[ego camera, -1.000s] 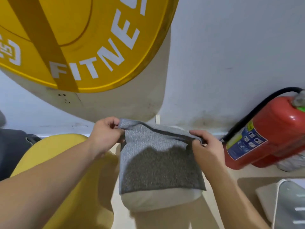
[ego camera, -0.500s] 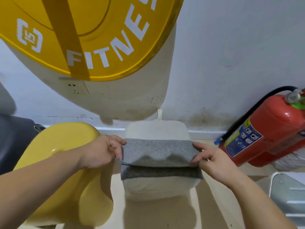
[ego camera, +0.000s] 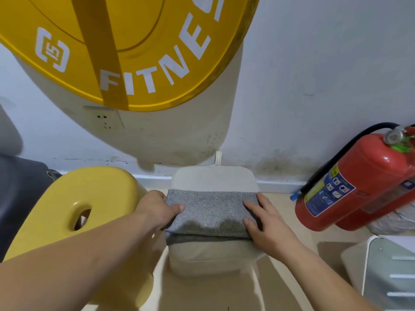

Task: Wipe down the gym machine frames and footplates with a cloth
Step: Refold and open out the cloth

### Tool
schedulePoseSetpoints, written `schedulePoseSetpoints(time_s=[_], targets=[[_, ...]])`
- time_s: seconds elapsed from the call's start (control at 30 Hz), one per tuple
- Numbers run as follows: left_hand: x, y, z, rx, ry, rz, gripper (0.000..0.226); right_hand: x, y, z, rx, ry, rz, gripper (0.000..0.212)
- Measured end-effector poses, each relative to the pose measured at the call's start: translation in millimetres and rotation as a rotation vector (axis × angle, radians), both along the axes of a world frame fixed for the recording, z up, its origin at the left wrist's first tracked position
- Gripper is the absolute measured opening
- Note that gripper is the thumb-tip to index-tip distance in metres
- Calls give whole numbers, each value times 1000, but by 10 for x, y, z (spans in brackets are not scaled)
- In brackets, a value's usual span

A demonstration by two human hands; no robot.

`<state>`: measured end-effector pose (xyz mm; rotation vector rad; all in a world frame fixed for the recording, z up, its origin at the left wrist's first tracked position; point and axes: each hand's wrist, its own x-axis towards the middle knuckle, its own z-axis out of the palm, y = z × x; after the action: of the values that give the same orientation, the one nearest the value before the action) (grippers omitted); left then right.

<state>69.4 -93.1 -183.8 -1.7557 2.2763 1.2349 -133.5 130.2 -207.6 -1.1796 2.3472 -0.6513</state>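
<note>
Grey cloth (ego camera: 211, 212) lies on top of the cream block (ego camera: 213, 257), folded double. It covers the near half of the block's top and leaves the far half bare. Its long axis runs left-right across the block, with the short ends at the block's left and right edges. The upper layer stops just short of the near edge, so a darker strip of the lower layer shows there.

Left hand (ego camera: 157, 209) is at the left end of the cloth. The thumb lies flat on the top layer and the other fingers curl down over the end, pinching it; their tips are hidden.

Right hand (ego camera: 266, 223) is on the right end, palm down, with fingers straight and slightly spread. It presses the cloth onto the block and grips nothing.

Yellow stool (ego camera: 78, 198) is just left of the block, and the red fire extinguisher (ego camera: 359, 182) leans well to its right. The yellow disc (ego camera: 134, 52) lettered "FITNE" sits above and behind the block.
</note>
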Motion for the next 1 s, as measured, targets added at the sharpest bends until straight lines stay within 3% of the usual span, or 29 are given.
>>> schedulePoseSetpoints(time_s=[0.1, 0.2, 0.37, 0.5, 0.7, 0.83, 0.9, 1.0], targets=[[25, -1, 34, -93, -16, -24, 35, 56, -54, -12, 19, 60, 11, 57], [36, -59, 165, -84, 98, 46, 30, 163, -140, 22, 63, 139, 92, 58], [-22, -169, 499, -87, 315, 215, 26, 184, -206, 127, -135, 120, 33, 45], [-273, 18, 561, -24, 387, 107, 28, 149, -161, 163, -129, 73, -38, 28], [-782, 430, 369, 54, 436, -21, 14, 127, -32, 184, -207, -124, -160, 21], [-1022, 675, 258, 120, 403, -155, 15, 98, 101, 255, -201, -245, -178, 30], [-1082, 753, 219, 154, 320, -266, 30, 51, 167, 234, -130, -240, -129, 39], [-1112, 747, 251, -30, 247, -388, 34, 7, 228, 147, -17, -228, -43, 43]])
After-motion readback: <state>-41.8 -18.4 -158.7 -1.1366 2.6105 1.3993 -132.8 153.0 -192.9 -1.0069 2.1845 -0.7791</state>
